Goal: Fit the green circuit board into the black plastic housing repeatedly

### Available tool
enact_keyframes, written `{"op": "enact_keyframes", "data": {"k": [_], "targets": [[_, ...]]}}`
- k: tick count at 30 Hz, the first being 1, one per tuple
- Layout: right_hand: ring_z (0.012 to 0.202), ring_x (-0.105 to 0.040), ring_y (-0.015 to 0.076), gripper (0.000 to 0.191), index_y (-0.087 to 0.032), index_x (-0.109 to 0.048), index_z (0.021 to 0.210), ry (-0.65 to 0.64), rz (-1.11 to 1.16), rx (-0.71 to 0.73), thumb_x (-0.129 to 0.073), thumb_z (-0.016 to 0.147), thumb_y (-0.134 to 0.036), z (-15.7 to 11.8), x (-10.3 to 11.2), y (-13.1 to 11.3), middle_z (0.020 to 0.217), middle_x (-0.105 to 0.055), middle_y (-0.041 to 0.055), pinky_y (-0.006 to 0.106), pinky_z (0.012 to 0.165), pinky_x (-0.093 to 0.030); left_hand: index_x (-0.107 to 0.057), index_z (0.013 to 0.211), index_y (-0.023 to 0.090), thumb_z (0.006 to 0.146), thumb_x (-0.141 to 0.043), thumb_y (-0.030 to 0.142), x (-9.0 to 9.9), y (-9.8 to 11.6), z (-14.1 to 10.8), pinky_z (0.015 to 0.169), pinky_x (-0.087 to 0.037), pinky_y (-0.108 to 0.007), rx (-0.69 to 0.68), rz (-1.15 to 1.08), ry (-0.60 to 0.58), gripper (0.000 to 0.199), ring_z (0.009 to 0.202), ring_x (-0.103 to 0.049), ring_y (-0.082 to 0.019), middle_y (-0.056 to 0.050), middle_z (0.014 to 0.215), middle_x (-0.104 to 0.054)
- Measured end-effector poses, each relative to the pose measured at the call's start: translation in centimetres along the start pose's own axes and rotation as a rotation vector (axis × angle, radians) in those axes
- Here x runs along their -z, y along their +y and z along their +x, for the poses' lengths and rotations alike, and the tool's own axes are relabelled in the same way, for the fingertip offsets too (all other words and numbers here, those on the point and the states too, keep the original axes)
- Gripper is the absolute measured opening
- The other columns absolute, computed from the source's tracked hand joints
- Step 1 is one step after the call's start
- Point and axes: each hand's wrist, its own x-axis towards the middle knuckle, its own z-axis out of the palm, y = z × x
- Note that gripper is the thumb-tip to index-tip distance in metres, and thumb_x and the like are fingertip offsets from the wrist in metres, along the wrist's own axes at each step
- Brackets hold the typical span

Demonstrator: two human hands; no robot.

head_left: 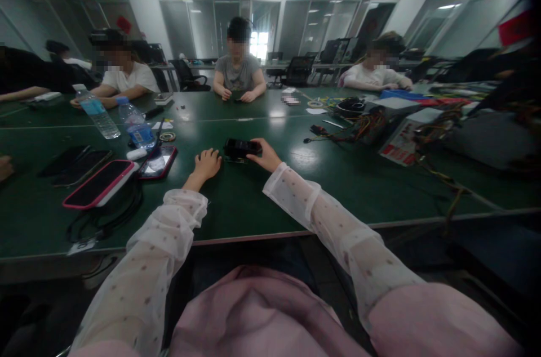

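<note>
My right hand grips the right end of a small black box-like device, thumb in front and fingers behind. The device is held at the green table; whether it rests on the surface I cannot tell. What kind of device it is does not show. Just left of it, my left hand lies palm down on the table with its fingers spread, holding nothing. A small gap separates its fingertips from the device.
Left of my hands are a phone in a red case, a pink-rimmed phone, water bottles and black cables. Power supply units with bundled wires stand on the right. A person in grey sits opposite, with others along the table.
</note>
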Motion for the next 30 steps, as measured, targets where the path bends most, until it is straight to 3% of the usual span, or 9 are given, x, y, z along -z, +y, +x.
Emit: {"op": "enact_keyframes", "data": {"k": [7, 17, 24, 30], "targets": [[0.101, -0.060, 0.0268, 0.059, -0.020, -0.053, 0.125, 0.004, -0.076, -0.031, -0.077, 0.075, -0.039, 0.0, 0.1, 0.6, 0.111, -0.060, 0.0106, 0.047, 0.089, -0.053, -0.046, 0.143, 0.021, 0.101, -0.028, 0.039, -0.2, -0.1, 0.2, 0.109, -0.032, -0.057, -0.003, 0.000, 0.001, 0.050, 0.138, -0.036, -0.031, -0.013, 0.152, -0.042], [0.091, -0.060, 0.0237, 0.052, -0.019, -0.056, 0.122, 0.072, -0.063, -0.070, -0.058, 0.086, -0.058, 0.1, -0.3, 1.1, 0.103, -0.061, 0.0100, 0.043, 0.087, -0.052, -0.045, 0.145, 0.023, 0.101, -0.027, 0.039, 0.1, -0.1, 0.1, 0.110, -0.031, -0.056, -0.004, -0.011, -0.020, 0.050, 0.139, -0.035, -0.031, -0.013, 0.153, -0.040], [0.108, -0.060, 0.0251, 0.049, -0.020, -0.059, 0.115, 0.094, -0.065, -0.093, -0.037, 0.096, -0.060, 0.2, -0.3, 0.9, 0.111, -0.063, 0.0110, 0.043, 0.099, -0.047, -0.045, 0.144, 0.021, 0.101, -0.028, 0.039, -0.1, -0.2, 0.2, 0.110, -0.032, -0.057, -0.012, -0.011, -0.006, 0.050, 0.139, -0.036, -0.031, -0.014, 0.153, -0.041], [0.099, -0.062, 0.0243, 0.048, -0.019, -0.058, 0.118, 0.043, -0.033, -0.133, -0.053, 0.090, -0.058, -0.1, -0.9, 0.8, 0.106, -0.063, 0.0101, 0.044, 0.093, -0.051, -0.045, 0.145, 0.022, 0.101, -0.027, 0.039, 0.0, -0.1, 0.1, 0.110, -0.031, -0.057, -0.005, -0.009, -0.014, 0.050, 0.140, -0.035, -0.031, -0.013, 0.153, -0.040]]}}
